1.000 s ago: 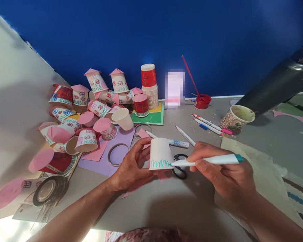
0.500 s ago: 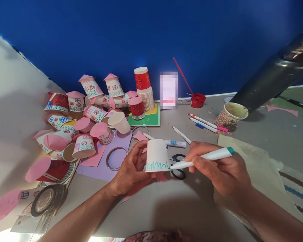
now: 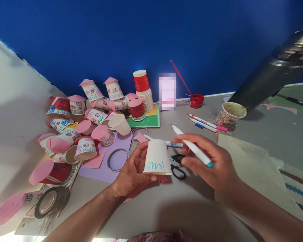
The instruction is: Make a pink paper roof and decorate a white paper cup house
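Note:
A white paper cup (image 3: 157, 154) is held upside down by my left hand (image 3: 131, 169), thumb at the rim and fingers behind it. A green zigzag line runs along the lower part of the cup, just above its rim. To the right, my right hand (image 3: 212, 159) holds a white marker (image 3: 194, 149) between thumb and fingers. The marker's green tip points up and left, away from the cup, and its green end points at the palm side. Black-handled scissors (image 3: 178, 170) lie on the table behind the cup, partly hidden. A glue stick (image 3: 174, 144) lies beyond, partly covered.
Decorated cups with pink paper roofs (image 3: 86, 148) crowd the left. Behind stand a cup stack (image 3: 147, 101), a phone-like blurred screen (image 3: 167, 92) and a red pot (image 3: 197, 101) with a brush. Markers (image 3: 204, 124), a patterned cup (image 3: 229, 116) and a black bottle (image 3: 272, 70) are right.
My right hand has drawn the marker away from the cup and turned it so its tip points up and left. The cup has turned slightly in my left hand.

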`<state>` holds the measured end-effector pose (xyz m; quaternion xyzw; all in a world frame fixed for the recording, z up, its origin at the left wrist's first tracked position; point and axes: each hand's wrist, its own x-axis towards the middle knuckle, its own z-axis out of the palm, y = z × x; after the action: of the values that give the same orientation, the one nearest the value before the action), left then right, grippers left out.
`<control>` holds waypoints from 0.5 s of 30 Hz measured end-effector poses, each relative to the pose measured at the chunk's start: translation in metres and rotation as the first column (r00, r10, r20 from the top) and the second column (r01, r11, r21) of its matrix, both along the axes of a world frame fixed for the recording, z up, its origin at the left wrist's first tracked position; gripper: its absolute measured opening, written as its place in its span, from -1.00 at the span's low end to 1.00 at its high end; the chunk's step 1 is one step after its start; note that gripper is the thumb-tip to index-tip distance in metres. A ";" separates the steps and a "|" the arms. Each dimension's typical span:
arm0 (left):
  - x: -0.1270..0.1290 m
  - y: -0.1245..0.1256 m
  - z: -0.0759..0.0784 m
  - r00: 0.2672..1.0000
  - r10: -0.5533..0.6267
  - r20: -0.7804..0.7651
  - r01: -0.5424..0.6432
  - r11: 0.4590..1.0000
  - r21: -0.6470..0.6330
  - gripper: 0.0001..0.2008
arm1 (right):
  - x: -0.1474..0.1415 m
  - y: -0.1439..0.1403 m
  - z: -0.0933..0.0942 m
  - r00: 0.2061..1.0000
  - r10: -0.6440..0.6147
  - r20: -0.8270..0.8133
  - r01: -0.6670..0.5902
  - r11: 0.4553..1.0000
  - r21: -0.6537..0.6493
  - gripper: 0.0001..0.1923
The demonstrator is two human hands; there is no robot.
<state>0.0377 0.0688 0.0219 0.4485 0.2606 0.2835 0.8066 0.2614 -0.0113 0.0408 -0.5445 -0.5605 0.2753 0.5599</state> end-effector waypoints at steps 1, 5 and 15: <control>0.000 -0.001 0.000 1.000 -0.016 0.006 0.016 1.000 -0.019 -0.09 | 0.000 0.002 -0.001 0.998 0.050 0.036 -0.049 0.998 -0.032 -0.42; -0.001 -0.001 -0.004 0.998 -0.055 -0.005 0.055 0.997 0.048 -0.13 | -0.002 0.007 -0.006 0.954 0.174 0.246 -0.149 0.982 -0.117 0.00; -0.015 0.011 0.003 0.960 0.030 -0.277 0.133 0.823 0.552 -0.16 | -0.004 0.008 -0.005 0.816 0.242 0.525 -0.171 0.969 -0.180 -0.11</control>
<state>0.0227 0.0800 0.0245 0.7087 0.2613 0.2611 0.6010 0.2573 -0.0032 0.0357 -0.5697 -0.7335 0.2033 0.3099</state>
